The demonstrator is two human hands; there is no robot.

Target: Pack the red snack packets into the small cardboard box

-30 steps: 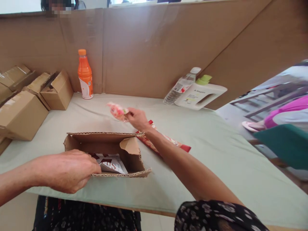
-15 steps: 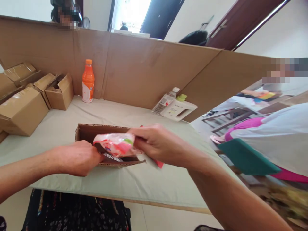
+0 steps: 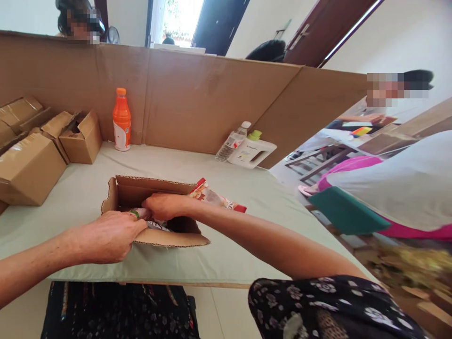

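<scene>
1. Left hand [image 3: 115, 235]: fingers curled at the near wall of the open cardboard box [image 3: 176, 238]; with the fingertips hidden, I cannot tell whether they pinch it.
2. Right hand [image 3: 165, 206]: lowered into the box, fingers bent beside a pale packet [image 3: 141, 213] with a green mark; from here I cannot tell whether they grip it.
3. Pale packet: inside the box, between the hands, above a lettered packet [image 3: 159, 226].
4. Red-ended packet [image 3: 215, 197]: flat on the cloth, just right of the box, partly behind the right forearm.
5. Orange bottle [image 3: 122, 123]: upright near the cardboard partition [image 3: 197, 103].
</scene>
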